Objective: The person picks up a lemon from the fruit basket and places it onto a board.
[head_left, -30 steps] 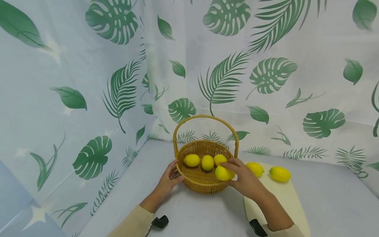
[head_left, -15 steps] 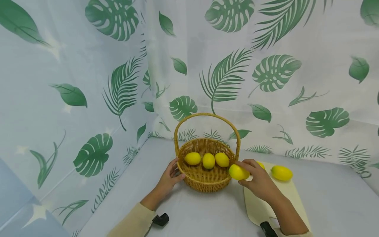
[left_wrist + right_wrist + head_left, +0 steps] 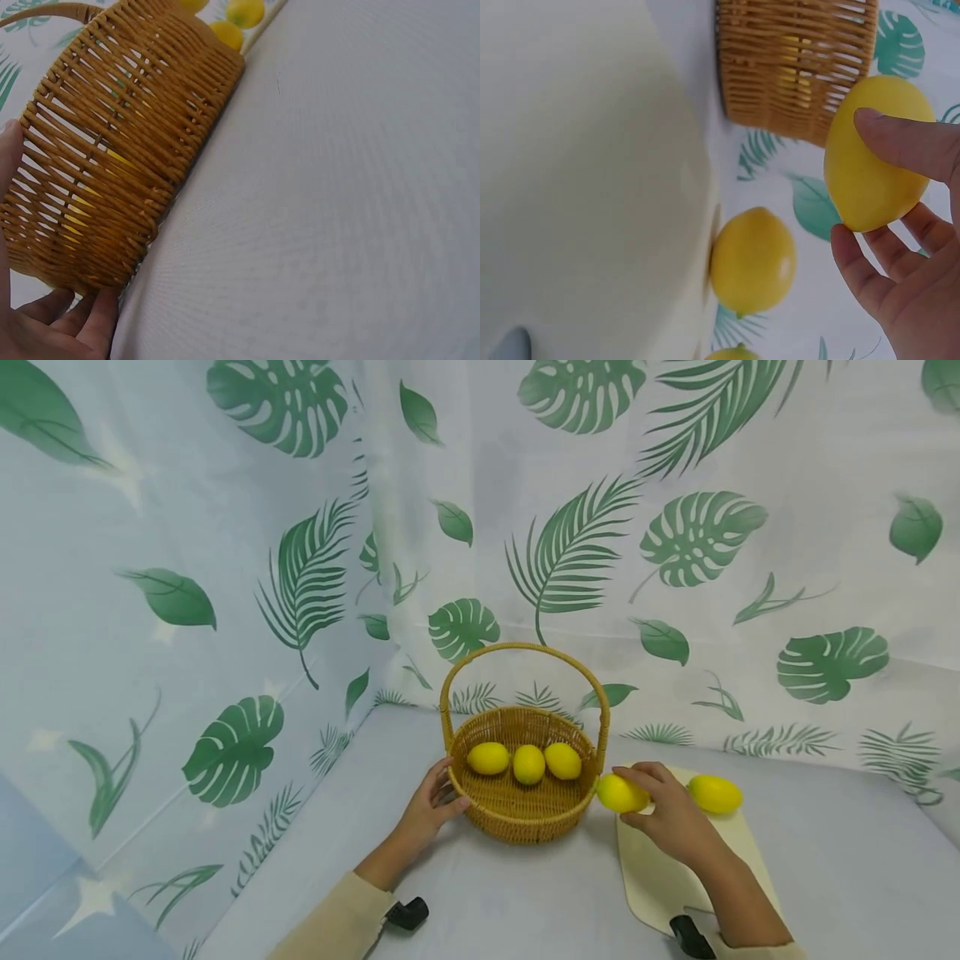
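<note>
A wicker basket with a tall arched handle stands on the table, three lemons lying inside. My left hand holds its left side, thumb and fingers spread along the wall; the left wrist view shows those fingers low on the weave. Just right of the rim, my right hand pinches another lemon between thumb and fingers. Beyond it, a lemon rests on a cream cutting board. The right wrist view shows two lemons by the board; my right hand hides one in the head view.
A white cloth covers the table. Leaf-printed curtains hang behind and to the left, close to the basket's back. Black wrist straps show at both sleeves.
My right hand has carried its lemon from over the basket's right rim outward to the right, above the board. My left hand stays on the basket; the other lemons keep their places.
</note>
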`<state>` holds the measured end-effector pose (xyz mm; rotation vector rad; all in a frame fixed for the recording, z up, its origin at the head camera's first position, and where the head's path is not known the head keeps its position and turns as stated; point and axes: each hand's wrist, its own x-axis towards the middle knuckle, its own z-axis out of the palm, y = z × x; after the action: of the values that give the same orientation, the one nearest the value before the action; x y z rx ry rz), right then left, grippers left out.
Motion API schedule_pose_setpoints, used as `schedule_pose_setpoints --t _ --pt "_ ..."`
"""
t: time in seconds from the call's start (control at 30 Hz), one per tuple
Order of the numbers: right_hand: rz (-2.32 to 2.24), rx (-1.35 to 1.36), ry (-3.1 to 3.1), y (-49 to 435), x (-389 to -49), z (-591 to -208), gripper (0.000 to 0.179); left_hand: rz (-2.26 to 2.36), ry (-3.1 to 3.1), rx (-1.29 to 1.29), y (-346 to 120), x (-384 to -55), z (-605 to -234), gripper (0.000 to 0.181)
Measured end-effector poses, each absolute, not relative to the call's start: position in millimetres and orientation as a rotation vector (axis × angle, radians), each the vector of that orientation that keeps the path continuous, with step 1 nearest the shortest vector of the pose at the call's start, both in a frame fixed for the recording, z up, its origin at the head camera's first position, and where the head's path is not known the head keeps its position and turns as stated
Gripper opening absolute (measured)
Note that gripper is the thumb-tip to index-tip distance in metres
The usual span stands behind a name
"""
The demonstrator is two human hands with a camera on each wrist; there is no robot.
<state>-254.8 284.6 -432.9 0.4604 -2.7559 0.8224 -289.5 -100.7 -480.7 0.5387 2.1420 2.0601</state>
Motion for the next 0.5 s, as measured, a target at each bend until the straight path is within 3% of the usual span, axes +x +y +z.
schedule_pose_setpoints --t 0.5 --pt "0.692 0.376 -2.845 309.9 -259.6 -450.1 0.064 2.055 2.202 0.517 -100.1 -308.9 -510.8 0.078"
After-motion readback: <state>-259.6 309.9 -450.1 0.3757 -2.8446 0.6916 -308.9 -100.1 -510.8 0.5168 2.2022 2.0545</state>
